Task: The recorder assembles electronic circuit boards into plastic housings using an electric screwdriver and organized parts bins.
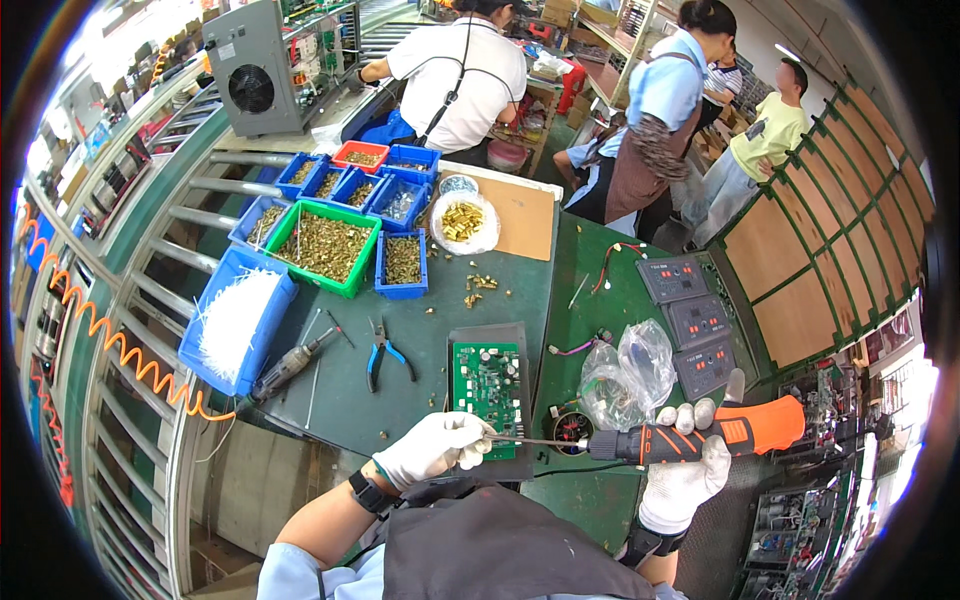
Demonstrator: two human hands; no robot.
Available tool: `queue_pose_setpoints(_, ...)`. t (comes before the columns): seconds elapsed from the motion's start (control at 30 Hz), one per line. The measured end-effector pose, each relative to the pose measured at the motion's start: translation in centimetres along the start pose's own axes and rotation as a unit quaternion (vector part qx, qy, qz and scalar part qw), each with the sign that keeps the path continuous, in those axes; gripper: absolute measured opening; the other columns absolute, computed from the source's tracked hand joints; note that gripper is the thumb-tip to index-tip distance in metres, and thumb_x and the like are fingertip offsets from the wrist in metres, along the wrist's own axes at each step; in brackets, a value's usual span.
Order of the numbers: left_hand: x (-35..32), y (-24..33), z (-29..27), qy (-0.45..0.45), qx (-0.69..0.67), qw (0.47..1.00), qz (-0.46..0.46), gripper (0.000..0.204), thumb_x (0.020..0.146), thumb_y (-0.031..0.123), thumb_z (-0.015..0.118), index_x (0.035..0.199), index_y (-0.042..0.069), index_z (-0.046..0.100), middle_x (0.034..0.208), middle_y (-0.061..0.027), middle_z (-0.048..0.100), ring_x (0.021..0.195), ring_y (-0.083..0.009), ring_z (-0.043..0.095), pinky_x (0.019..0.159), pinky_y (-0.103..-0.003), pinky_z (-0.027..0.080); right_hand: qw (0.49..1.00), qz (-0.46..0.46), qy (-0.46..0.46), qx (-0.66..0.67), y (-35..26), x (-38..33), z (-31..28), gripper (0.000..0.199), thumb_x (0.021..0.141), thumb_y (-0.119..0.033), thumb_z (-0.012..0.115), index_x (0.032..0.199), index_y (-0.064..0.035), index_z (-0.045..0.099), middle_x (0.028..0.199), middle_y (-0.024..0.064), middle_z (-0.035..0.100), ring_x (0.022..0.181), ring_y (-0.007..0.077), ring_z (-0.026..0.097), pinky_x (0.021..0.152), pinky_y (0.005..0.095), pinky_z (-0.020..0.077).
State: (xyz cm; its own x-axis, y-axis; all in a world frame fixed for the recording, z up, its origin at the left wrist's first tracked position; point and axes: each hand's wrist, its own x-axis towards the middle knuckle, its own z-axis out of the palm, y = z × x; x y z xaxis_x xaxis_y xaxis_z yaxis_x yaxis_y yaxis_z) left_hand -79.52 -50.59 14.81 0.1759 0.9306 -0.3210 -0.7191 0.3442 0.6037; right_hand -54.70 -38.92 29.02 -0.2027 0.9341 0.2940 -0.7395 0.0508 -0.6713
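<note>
My right hand, in a white glove, is wrapped around an orange and black electric screwdriver held level and pointing left. Its long thin bit reaches across to my left hand, also gloved, whose fingers are pinched at the bit's tip. Whether a screw sits between those fingers is hidden. Just beyond the bit lies a green circuit board on a dark plate, its lower edge close to my left fingers. Blue-handled pliers rest to the left of the board.
Blue bins and a green bin hold small brass-coloured parts; another blue bin holds white strips. A pneumatic screwdriver lies at left. Clear plastic bags and dark panels are at right. Several people stand beyond the bench.
</note>
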Motion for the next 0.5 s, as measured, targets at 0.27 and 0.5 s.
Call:
queue_pose_setpoints(0.27,0.3,0.2,-0.1,-0.018,0.002,0.999,-0.032,0.027,0.093,0.021,0.06,0.104,-0.004,0.061,0.085,-0.0081,0.061,0.068,-0.0132,0.055,0.063,-0.026,0.046,1.0,0.007,-0.008,-0.001,-0.1,0.2,0.2,0.084,0.077,-0.013,0.066,0.148,-0.0101,0.022,0.092,0.0048,0.051,0.083,0.0182,0.052,0.086,0.0389,0.0411)
queue_pose_setpoints(0.5,0.6,1.4,1.3,0.027,0.168,0.985,0.017,0.033,0.095,0.023,0.058,0.112,-0.005,0.06,0.093,-0.0094,0.065,0.074,-0.0128,0.061,0.069,-0.026,0.05,0.999,-0.024,0.015,-0.032,0.1,0.2,1.1,0.084,0.083,-0.012,0.061,0.15,-0.0041,0.012,0.094,0.0056,0.049,0.083,0.0167,0.049,0.086,0.0363,0.0396)
